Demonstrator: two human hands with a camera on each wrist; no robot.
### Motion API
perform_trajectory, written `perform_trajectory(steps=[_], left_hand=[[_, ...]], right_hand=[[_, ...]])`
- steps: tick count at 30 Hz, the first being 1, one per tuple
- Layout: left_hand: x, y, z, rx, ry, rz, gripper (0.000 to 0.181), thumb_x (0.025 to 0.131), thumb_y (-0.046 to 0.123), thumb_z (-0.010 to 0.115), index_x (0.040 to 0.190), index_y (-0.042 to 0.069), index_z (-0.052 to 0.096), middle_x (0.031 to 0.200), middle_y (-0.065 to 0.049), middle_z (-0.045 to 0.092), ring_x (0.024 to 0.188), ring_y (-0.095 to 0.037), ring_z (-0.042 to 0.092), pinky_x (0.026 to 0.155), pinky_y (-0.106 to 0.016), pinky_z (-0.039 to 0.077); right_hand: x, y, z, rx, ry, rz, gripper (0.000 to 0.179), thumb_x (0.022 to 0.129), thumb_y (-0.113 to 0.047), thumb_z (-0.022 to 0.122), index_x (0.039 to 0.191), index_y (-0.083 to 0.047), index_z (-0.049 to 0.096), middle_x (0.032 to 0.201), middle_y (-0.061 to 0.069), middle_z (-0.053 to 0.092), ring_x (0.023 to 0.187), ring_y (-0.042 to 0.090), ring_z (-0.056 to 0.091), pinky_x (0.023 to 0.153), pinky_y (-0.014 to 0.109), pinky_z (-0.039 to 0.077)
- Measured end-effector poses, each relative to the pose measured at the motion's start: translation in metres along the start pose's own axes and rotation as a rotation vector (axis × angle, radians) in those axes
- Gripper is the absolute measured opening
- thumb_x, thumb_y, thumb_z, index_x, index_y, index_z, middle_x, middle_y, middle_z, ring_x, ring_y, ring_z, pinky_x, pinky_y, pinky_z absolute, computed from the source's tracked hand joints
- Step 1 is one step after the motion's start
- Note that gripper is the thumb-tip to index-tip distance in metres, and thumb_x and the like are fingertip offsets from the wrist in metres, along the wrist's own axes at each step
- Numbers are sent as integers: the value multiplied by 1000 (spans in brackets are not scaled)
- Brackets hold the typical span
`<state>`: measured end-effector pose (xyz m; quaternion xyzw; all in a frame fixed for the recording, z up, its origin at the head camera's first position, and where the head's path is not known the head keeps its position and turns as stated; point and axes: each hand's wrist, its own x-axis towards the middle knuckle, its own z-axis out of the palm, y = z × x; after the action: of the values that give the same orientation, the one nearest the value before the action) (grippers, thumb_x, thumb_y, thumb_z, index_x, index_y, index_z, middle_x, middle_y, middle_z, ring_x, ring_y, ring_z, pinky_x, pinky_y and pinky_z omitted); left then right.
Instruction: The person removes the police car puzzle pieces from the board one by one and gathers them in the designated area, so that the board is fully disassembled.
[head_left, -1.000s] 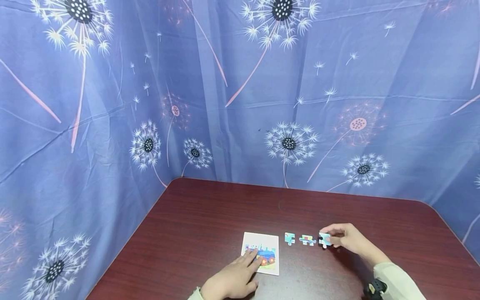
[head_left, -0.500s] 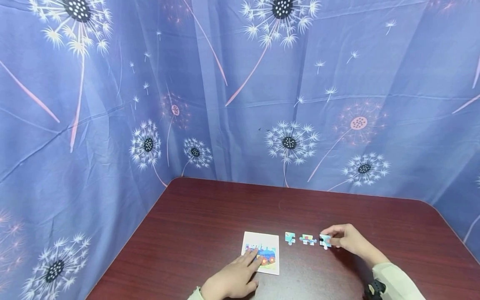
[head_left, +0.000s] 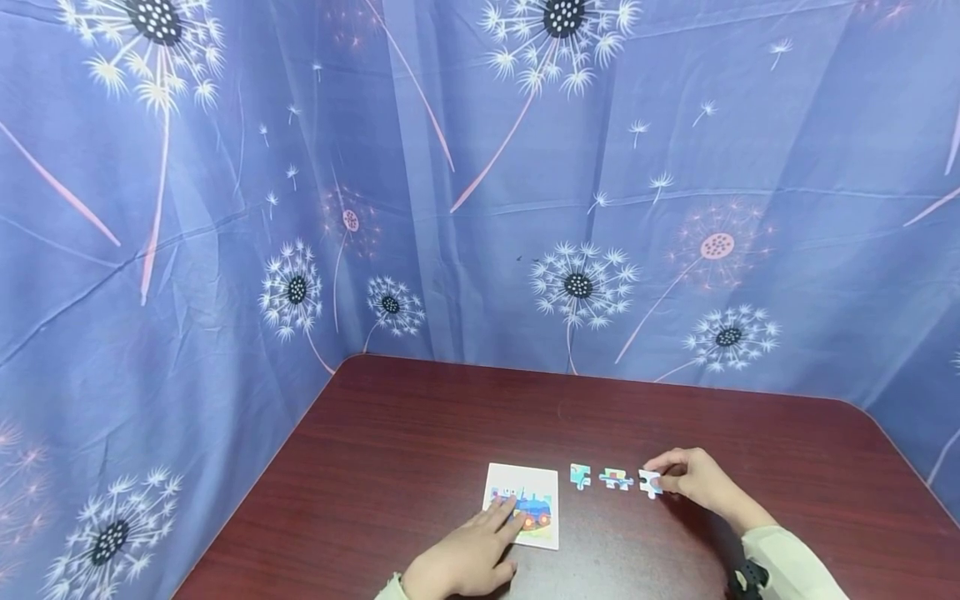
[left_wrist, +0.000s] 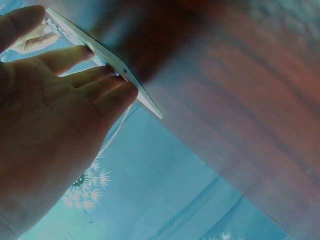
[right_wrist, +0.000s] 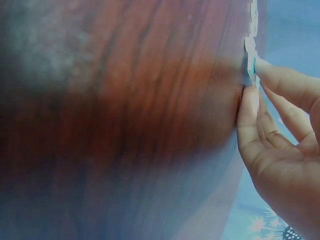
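Note:
My left hand (head_left: 468,557) rests its spread, fairly straight fingers on the lower left of a square white puzzle board (head_left: 521,475) printed with a blue tractor. In the left wrist view, those fingers (left_wrist: 112,95) lie against the face of the thin board (left_wrist: 120,62). Further right, my right hand (head_left: 693,479) pinches a white and light-blue jigsaw puzzle piece (head_left: 647,480) between thumb and fingers, close over the table. The right wrist view has the piece (right_wrist: 251,65) edge-on between the fingertips. The fingers cover its right side.
Two more jigsaw pieces lie between board and right hand: a light-blue one (head_left: 580,476) beside the board and a colourful one (head_left: 617,478) in the middle. All are on a dark red wooden table (head_left: 420,425). A blue dandelion-print curtain (head_left: 480,275) stands behind and left.
The piece in my right hand has changed its tilt slightly, its face looking whiter now than a second ago. My left hand has stayed on the board.

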<state>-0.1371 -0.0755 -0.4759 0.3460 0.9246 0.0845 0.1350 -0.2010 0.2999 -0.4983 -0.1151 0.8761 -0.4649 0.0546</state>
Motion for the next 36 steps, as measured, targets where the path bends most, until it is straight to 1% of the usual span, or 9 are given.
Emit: perform_trajectory(steps=[9,14,18,24,28,31,33,36], left_hand=[[1,-1,2,12,5,-5,61,93,36,53,148,14,39,156,-10,28,141,-27,30,110,-40,34],[1,0,3,-2,-8,-11,61,94,36,53,149,14,38,156,-10,27,142,-26,28,111,-41,32],[1,-1,3,-1,0,-8,60,94,36,52,148,14,39,156,-10,28,142,-26,29,110,-41,33],[0,0,2,7,17,-1,60,95,37,51,148,13,39,156,-11,29,142,-29,28,110,-42,34],[-1,1,1,13,36,2,60,94,38,52,148,13,40,155,-12,31,142,-30,28,109,-43,35],[-1,1,1,20,40,7,60,94,38,52,148,13,40,154,-12,31,142,-30,28,110,-42,34],[-1,1,1,20,40,12,60,95,39,52,148,13,39,155,-12,30,142,-30,28,110,-41,33],[-1,0,2,10,37,14,60,95,38,51,148,13,39,155,-13,29,142,-30,26,111,-42,32]], right_hand=[[-1,0,1,-36,27,-3,18,78,1,72,96,5,72,82,9,61,55,8,52,48,25,46],[0,1,1,-65,26,-39,16,78,2,72,94,5,72,85,9,61,60,5,54,50,24,47],[0,1,1,-84,26,-66,15,78,3,72,93,4,72,85,9,61,62,4,54,50,24,47],[1,-1,1,-102,30,-97,14,78,3,72,92,3,73,85,9,61,59,4,49,49,22,43],[0,-1,0,-85,14,-81,15,80,2,72,95,4,73,86,9,60,59,4,48,49,22,43],[0,-2,0,-77,11,-51,20,81,1,71,100,5,71,88,9,61,62,5,51,50,23,44],[1,-3,-1,-70,22,-30,22,82,0,71,103,6,70,89,10,61,65,6,53,52,24,46],[3,-7,-1,-71,48,-24,23,83,0,70,106,5,70,91,11,63,67,7,55,53,25,48]])
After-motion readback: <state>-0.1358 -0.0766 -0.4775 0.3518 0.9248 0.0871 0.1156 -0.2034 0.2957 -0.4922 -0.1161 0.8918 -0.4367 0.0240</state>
